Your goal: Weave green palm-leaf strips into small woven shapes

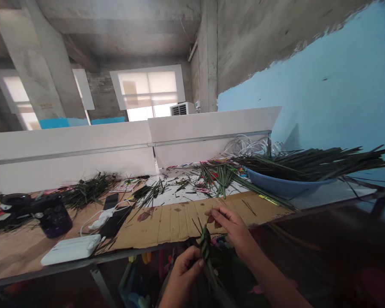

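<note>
My left hand (pixel 186 266) grips a folded, braided piece of green leaf (pixel 205 243) between thumb and fingers, just off the front edge of the table. Thin leaf ends stick up from its top, and a longer stem trails down below it. Above and to the right, my right hand (pixel 232 226) is closed in a pinch, close to the top of the braided leaf. What its fingertips hold is too small to make out. Under both hands lies a flattened sheet of brown cardboard (pixel 167 224) along the table edge.
A blue basin (pixel 285 188) heaped with long green leaves (pixel 308 162) stands at the right. Cut leaf strips (pixel 224 177) lie behind the cardboard. On the left are a leaf pile (pixel 90 188), a dark cup (pixel 54 216), a white power bank (pixel 71 249) and a white cable (pixel 102 218).
</note>
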Tool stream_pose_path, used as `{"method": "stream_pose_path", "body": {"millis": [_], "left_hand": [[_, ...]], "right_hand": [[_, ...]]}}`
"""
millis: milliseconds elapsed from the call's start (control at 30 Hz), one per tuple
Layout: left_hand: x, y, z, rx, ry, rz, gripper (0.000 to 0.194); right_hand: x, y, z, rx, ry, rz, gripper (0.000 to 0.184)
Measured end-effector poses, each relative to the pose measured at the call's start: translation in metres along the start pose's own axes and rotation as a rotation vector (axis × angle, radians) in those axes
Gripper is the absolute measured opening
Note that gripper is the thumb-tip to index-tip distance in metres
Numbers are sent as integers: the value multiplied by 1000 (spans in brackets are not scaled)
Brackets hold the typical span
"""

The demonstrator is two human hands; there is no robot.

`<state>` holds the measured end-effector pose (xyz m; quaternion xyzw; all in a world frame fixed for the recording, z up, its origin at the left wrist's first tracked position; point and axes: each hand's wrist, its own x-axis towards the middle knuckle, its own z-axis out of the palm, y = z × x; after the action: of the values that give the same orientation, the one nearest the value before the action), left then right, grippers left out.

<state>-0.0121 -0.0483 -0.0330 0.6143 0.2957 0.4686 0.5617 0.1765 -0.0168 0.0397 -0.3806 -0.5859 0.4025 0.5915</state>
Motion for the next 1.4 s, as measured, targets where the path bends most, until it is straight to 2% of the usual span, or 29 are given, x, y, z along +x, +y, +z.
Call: {"method": "stream_pose_path", "body": {"millis": [67, 167, 267, 400, 633, 833, 1067, 1233, 1400], "left_hand": [[-1, 2, 1, 0, 0, 3, 35], [-1, 7, 3, 0, -3, 6, 37], [-2, 12, 4, -13, -8, -18, 38], [-3, 13, 5, -88, 13, -60, 38], [-2, 1, 13, -338, 138, -97, 34], [-2, 2, 21, -271, 199, -34, 33], [-2, 2, 16, -122, 190, -4, 35], [-2, 3, 20, -102, 201, 15, 36], [-2, 1, 22, -114, 178, 6, 36]], "right_hand": [[-1, 4, 0, 95, -17, 114, 44], [-3, 13, 2, 233, -119, 309, 45], [-4, 21, 7, 309, -180, 381, 45], [-5, 21, 10, 345, -153, 360, 43], [-13, 13, 10, 357, -77, 289, 37], [-23, 14, 17, 457, -53, 281, 36], [-28, 13, 15, 570, -102, 261, 27], [-27, 15, 11, 433, -164, 179, 37], [-27, 14, 10, 322, -156, 173, 38]]}}
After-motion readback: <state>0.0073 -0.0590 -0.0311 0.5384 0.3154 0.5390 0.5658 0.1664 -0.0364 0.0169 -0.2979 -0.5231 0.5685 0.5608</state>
